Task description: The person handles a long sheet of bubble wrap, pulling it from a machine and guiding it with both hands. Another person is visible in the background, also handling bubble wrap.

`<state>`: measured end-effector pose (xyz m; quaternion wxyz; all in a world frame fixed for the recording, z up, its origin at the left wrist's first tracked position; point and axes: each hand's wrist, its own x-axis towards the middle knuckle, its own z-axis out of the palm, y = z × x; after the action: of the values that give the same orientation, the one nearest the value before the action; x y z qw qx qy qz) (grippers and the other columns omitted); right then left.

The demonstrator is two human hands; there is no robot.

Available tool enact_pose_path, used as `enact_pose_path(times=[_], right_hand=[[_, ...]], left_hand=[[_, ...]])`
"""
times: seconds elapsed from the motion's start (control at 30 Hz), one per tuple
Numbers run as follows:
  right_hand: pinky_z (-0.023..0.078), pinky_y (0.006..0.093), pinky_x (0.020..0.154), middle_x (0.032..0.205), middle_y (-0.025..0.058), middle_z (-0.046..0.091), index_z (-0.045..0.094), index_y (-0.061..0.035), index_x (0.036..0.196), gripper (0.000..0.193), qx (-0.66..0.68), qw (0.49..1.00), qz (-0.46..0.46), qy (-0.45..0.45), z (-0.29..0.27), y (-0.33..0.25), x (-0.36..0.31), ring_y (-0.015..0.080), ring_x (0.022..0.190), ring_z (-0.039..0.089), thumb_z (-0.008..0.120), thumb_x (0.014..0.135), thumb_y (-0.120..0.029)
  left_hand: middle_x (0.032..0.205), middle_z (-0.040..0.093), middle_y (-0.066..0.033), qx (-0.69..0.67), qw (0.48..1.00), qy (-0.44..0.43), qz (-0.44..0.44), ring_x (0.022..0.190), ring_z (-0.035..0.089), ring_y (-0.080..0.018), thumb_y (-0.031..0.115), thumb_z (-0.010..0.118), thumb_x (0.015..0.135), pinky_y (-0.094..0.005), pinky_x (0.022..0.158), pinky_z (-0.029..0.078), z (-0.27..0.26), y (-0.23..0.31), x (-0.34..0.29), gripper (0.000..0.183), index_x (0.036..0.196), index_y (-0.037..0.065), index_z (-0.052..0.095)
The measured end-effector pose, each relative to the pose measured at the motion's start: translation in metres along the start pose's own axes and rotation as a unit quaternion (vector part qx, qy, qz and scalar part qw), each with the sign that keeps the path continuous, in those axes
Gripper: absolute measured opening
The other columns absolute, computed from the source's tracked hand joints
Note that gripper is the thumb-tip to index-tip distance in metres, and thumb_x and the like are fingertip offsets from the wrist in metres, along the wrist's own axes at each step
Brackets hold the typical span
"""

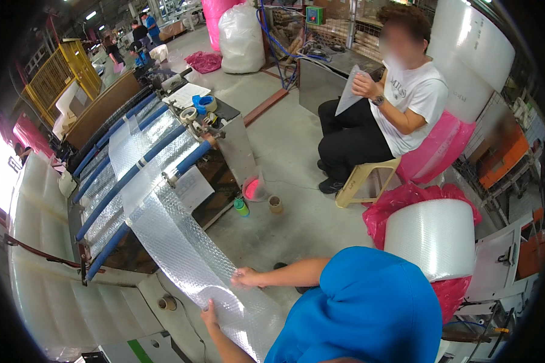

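Observation:
A long strip of clear bubble wrap [188,254] runs from the roller machine [142,154] down toward me. My right hand [248,277] closes on its right edge, fingers bunched at the film. Across the strip, my left hand [210,314] grips the other edge with the thumb on top; its remaining fingers are partly hidden. Between my hands the wrap is creased and shiny, and its near end hangs beside my blue shirt [363,308]. At the machine, the film passes over blue rollers [130,166].
A seated person [399,97] on a beige stool [366,181] holds a translucent sheet [349,91]. On the floor stand a green bottle [241,207] and a cardboard core [275,204]. A bubble wrap roll [430,239] rests on pink plastic to the right. Tape rolls [207,103] sit on the machine.

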<state>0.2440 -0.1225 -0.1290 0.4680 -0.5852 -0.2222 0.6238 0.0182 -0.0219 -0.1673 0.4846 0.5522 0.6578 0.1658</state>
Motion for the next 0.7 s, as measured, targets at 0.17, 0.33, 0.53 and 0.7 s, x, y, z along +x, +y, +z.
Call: enact_pose_path(times=[0.17, 0.33, 0.53, 0.7], right_hand=[[0.044, 0.0264, 0.052, 0.080, 0.0010, 0.056, 0.051, -0.0073, 0.091, 0.027, -0.110, 0.992, 0.041, -0.047, 0.006, 0.057, -0.062, 0.0114, 0.064, 0.052, 0.053, 0.076, -0.029], [0.045, 0.0265, 0.051, 0.075, 0.0012, 0.055, 0.052, -0.0064, 0.087, 0.028, -0.088, 0.995, 0.053, 0.003, 0.013, 0.069, -0.092, 0.0110, 0.063, 0.052, 0.054, 0.075, -0.032], [0.043, 0.0227, 0.051, 0.073, -0.0019, 0.052, 0.052, -0.0098, 0.092, 0.019, -0.044, 0.997, 0.015, -0.065, 0.013, 0.041, -0.124, 0.0079, 0.064, 0.049, 0.051, 0.079, -0.023], [0.041, 0.0207, 0.049, 0.066, 0.0011, 0.051, 0.050, -0.0059, 0.079, 0.020, 0.002, 0.996, -0.052, -0.073, 0.018, 0.033, -0.149, 0.0072, 0.055, 0.047, 0.049, 0.080, -0.026]], left_hand=[[0.090, 0.052, -0.0189, 0.062, 0.996, -0.003, -0.060, 0.075, 0.052, -0.0214, 0.041, 0.066, 0.061, -0.0289, 0.057, 0.044, -0.003, -0.054, -0.063, 0.080, 0.109, -0.013, 0.033], [0.090, 0.050, -0.0210, -0.041, 0.992, 0.081, -0.087, 0.076, 0.050, -0.0228, 0.037, 0.066, 0.064, -0.0313, 0.060, 0.042, -0.016, -0.063, -0.150, 0.072, 0.110, -0.009, 0.034], [0.096, 0.049, -0.0238, 0.025, 0.957, 0.264, 0.119, 0.091, 0.047, -0.0314, 0.028, 0.059, 0.071, -0.0344, 0.081, 0.035, -0.031, -0.031, -0.197, 0.048, 0.098, -0.009, 0.045], [0.067, 0.052, -0.0176, -0.012, 0.941, 0.305, 0.145, 0.060, 0.047, -0.0253, 0.030, 0.050, 0.077, -0.0342, 0.059, 0.038, -0.042, -0.017, -0.215, 0.033, 0.081, -0.003, 0.048]])
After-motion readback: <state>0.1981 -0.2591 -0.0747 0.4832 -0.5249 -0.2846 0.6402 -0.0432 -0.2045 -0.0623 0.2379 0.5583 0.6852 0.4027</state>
